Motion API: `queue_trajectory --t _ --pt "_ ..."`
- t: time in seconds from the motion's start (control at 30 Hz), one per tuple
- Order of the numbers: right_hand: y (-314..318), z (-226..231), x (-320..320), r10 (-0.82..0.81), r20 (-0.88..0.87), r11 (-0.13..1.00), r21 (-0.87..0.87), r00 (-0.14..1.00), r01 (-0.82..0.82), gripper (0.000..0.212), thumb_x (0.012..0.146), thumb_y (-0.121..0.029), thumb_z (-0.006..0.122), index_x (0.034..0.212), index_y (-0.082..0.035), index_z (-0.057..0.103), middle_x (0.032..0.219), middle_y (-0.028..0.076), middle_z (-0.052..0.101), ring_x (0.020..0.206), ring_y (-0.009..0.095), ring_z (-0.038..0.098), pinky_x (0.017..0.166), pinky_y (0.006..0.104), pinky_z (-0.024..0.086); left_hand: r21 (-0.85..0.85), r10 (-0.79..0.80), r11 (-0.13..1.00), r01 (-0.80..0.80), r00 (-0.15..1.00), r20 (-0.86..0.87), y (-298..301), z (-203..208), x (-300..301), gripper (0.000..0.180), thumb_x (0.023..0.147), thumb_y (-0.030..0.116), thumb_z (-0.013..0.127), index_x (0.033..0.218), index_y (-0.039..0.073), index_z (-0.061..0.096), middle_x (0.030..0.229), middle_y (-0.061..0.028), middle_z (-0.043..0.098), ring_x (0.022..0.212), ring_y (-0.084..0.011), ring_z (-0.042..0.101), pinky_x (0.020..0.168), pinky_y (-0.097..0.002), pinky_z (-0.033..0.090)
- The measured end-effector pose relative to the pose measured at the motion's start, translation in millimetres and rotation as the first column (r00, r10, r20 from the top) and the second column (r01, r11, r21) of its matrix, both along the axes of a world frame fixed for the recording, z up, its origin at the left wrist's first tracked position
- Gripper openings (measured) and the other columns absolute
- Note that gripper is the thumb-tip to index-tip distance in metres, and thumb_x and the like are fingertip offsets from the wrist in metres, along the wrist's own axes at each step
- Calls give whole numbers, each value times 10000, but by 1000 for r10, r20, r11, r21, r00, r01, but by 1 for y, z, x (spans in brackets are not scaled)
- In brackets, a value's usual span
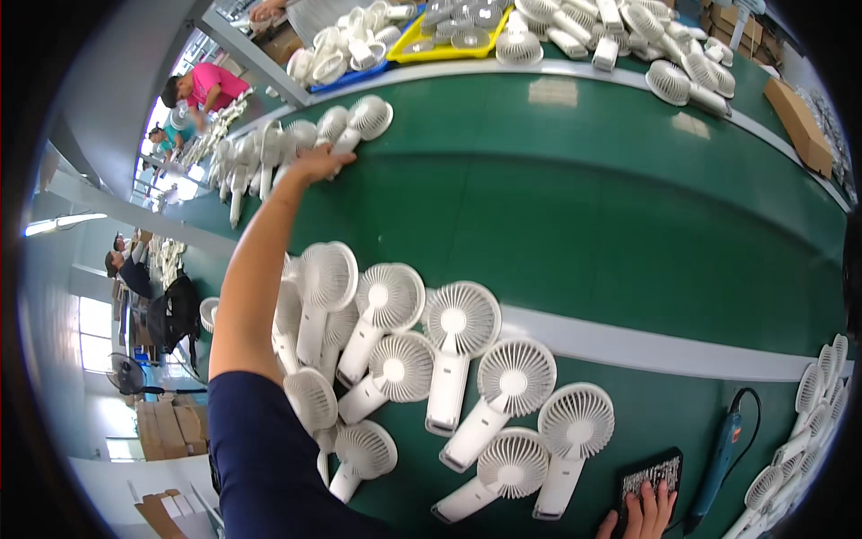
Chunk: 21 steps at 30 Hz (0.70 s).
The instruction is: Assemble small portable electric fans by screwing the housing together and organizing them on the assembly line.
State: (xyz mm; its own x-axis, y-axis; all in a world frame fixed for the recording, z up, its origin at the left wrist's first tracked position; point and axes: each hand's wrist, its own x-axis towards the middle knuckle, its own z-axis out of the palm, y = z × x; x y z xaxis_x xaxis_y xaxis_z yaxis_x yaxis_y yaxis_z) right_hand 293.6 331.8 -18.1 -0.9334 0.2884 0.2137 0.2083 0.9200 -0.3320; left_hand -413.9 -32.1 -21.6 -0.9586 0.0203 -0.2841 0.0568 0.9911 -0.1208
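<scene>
My left arm stretches out to the far left, and my left hand (321, 164) is closed around the handle end of a white handheld fan (370, 118). That fan lies at the right end of a row of similar fans (269, 148) on the green conveyor belt (539, 207). At the lower right, my right hand (648, 512) rests with fingers apart on a small black tray of screws (654, 476). A blue electric screwdriver (718, 458) with a cord lies just right of the tray. Several white handheld fans (516, 382) are spread on the near green surface between my arms.
A pale rail (646, 346) divides the near surface from the belt. Across the belt are a yellow tray (449, 45) of grey parts, piled fans (691, 76) and a cardboard piece (797, 126). More fans (799, 440) line the right edge. Other people work at the left, one in pink (215, 85).
</scene>
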Motion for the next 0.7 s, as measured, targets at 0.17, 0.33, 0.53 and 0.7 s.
queue_trajectory --t 0.17,0.33,0.53,0.7 --pt "4 1 3 23 27 1000 13 999 -23 370 874 -157 678 1208 1 658 1307 215 640 1275 451 551 1126 587 353 323 -46 946 -3 989 143 14 18 18 818 796 716 632 1308 78 658 1302 -199 655 1235 -352 592 1065 -416 416" --pt "-3 -9 8 26 50 1000 5 998 -26 366 858 -149 618 1185 15 632 1347 223 602 1310 489 506 1137 644 307 382 -65 910 159 966 -248 17 57 64 734 861 634 611 1338 77 626 1279 -223 655 1235 -434 524 1118 -461 353" --pt "0 -5 6 -2 -18 1000 29 1000 3 355 864 -132 621 1189 11 633 1347 212 603 1309 460 516 1138 616 328 327 -288 865 380 911 -297 49 135 269 759 905 597 622 1463 95 511 1284 -315 457 1160 -481 525 1093 -479 378" --pt "1 -15 8 23 -113 999 -41 993 -28 385 854 -136 635 1208 14 625 1369 200 589 1329 451 497 1145 606 319 390 -285 828 403 901 -326 33 95 439 658 886 452 710 1354 12 566 1273 -338 419 1190 -539 477 1010 -514 442"
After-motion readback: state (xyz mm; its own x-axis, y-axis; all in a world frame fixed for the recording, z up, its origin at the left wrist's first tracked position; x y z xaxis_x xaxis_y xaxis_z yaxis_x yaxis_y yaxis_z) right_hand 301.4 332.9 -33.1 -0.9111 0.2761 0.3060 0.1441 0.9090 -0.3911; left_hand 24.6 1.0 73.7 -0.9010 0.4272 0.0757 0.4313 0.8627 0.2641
